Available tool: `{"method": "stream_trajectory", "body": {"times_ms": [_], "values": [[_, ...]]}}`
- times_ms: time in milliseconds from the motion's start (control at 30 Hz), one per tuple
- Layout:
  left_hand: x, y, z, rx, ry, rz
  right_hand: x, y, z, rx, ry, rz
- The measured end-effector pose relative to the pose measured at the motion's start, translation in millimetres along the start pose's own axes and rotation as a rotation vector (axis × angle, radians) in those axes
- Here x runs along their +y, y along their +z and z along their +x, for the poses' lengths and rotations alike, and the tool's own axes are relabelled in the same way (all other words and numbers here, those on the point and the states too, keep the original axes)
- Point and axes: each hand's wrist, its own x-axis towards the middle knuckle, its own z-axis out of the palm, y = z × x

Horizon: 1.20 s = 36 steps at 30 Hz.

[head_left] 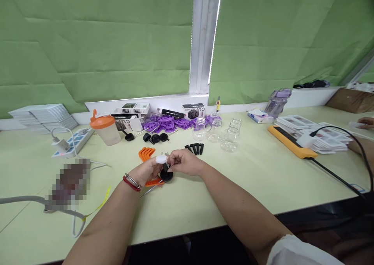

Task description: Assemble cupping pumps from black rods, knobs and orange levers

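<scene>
My left hand (147, 172), with a white cover on its thumb and bracelets at the wrist, is closed around a black round part with a stem (166, 175). A thin metal rod slants from it toward the table's front. My right hand (184, 162) pinches at the stem's upper end; whatever lies between its fingertips is too small to make out. Under the left hand lies an orange piece (154, 182), partly hidden. Several curved orange pieces (146, 153) lie just beyond that hand. Short black pieces (196, 148) lie in a row beyond the right hand.
Farther back are black knob-like parts with rods (156, 138), purple pieces (166, 122), clear glass cups (229, 140) and an orange-lidded bottle (105, 128). A power strip (76, 142) and cable stand left. At right are an orange power strip (292, 142), stacked cards (315, 130) and another person's hand (366, 122).
</scene>
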Motion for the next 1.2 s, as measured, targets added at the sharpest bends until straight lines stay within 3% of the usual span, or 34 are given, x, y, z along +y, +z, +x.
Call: {"method": "stream_trajectory", "body": {"times_ms": [167,367,1200], "values": [[-1,-2.2,1,0.032,-0.013,-0.02,-2,0,-1,-0.002,-0.003,-0.014],[-1,-5.2,1,-0.06,0.016,-0.059,-3,0,-1,-0.007,-0.014,-0.028],[2,-1.0,0,0.016,0.001,-0.053,-10,1,-4,-0.01,0.045,-0.052]]}}
